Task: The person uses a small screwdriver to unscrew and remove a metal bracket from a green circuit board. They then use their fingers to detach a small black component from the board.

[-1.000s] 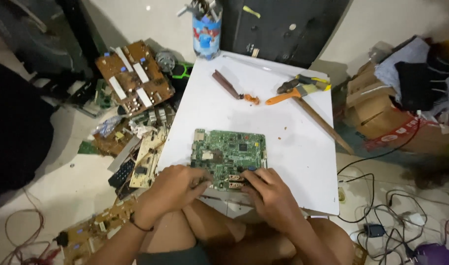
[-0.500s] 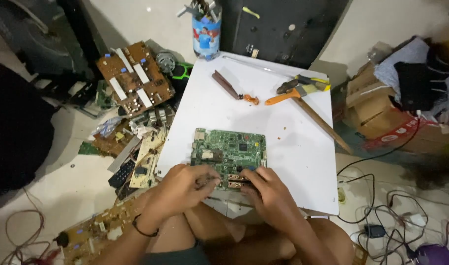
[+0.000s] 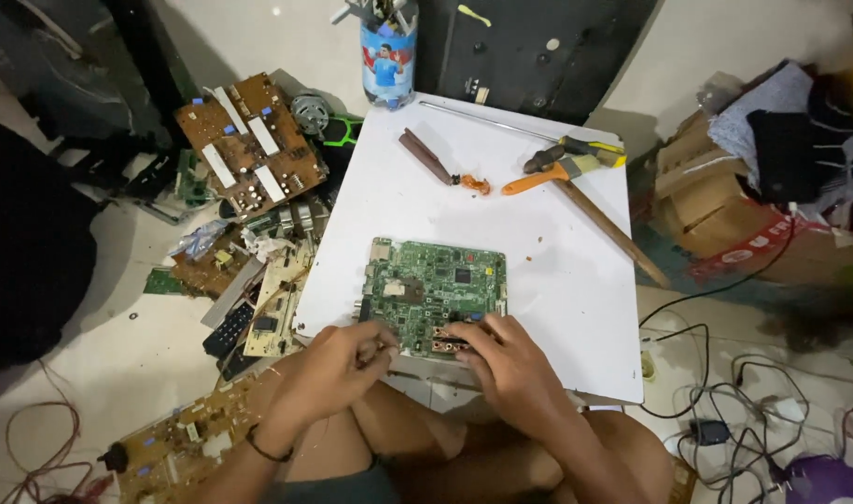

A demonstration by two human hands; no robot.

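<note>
Hands stay at the green rectangular circuit board (image 3: 436,294), six o'clock edge.
Left hand (image 3: 338,369) remains pinched narrow; right hand (image 3: 506,359) keeps pressing the board on the white table (image 3: 576,280).

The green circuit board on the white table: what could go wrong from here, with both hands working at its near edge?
1. The green circuit board lies loose on the white table, near its front edge. A push from the left hand or right hand might slide it off.
2. Bare fingers press on small components, which might bend, or prick the skin.
3. The hammer lies close behind and could be knocked.
</note>
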